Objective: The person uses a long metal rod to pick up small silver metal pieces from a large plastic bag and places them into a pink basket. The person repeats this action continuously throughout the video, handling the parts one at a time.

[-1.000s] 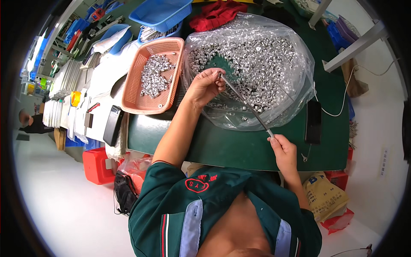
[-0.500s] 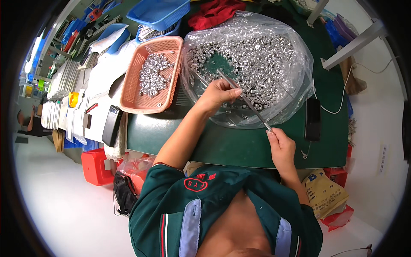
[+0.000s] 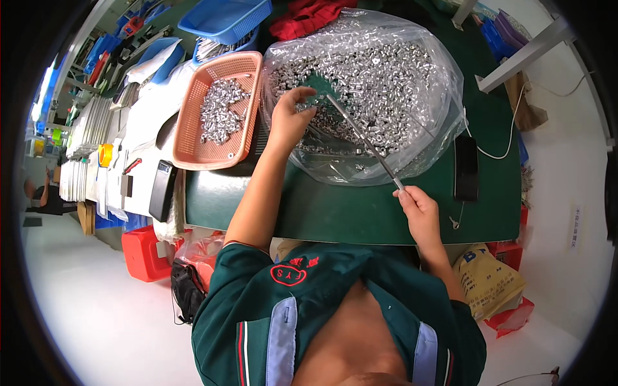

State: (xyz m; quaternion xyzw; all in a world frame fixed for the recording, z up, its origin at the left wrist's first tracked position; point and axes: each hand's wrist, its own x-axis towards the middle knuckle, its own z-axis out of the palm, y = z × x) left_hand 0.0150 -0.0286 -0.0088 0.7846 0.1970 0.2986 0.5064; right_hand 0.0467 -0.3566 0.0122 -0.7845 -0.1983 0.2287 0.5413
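Observation:
My right hand (image 3: 421, 215) is closed on the near end of a slim grey metal rod (image 3: 364, 140). The rod slants away to the left, its far tip over the bag of parts. Off to the left of that tip is my left hand (image 3: 291, 119), thumb and fingers apart, with nothing visible between them. Under both lies a clear plastic bag (image 3: 341, 172), spread wide and full of small shiny metal sleeve-like parts (image 3: 393, 83). Beside my left hand, a salmon-coloured plastic basket (image 3: 182, 138) contains a smaller heap of similar parts (image 3: 221, 109).
A black phone (image 3: 466, 168) lies at the right of the green table (image 3: 335, 215); another dark phone-like device (image 3: 163, 190) lies left of the basket. Blue baskets (image 3: 225, 22) and a red cloth (image 3: 309, 18) sit at the back. A grey metal post (image 3: 524, 55) rises at the right.
My left hand has let go of the rod and moved left, its fingers parting. My right hand keeps hold of the rod's near end. The whole view has shifted slightly.

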